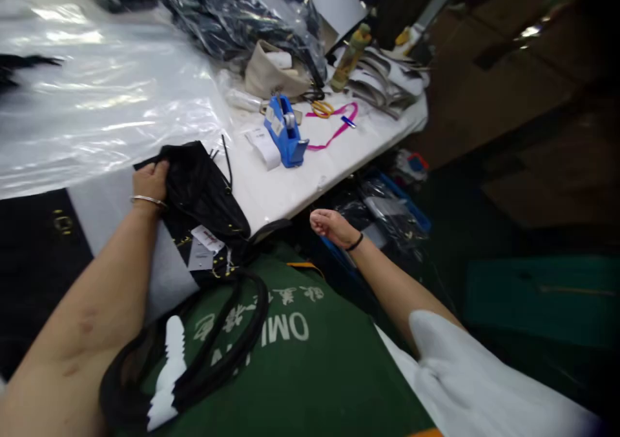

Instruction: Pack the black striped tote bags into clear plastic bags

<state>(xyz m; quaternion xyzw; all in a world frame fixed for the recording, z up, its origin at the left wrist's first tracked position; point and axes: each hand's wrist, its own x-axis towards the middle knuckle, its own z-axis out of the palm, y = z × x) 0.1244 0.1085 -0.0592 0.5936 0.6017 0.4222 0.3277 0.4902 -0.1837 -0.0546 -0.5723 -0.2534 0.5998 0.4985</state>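
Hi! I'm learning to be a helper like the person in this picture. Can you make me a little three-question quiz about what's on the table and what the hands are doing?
1. Which hand grips the black fabric piece?
2. True or false: the right hand is apart from the scissors.
3. What colour is the strap lying near the tape dispenser? A: green; B: pink; C: white.

Key:
1. The left hand.
2. True; the scissors lie on the table.
3. B.
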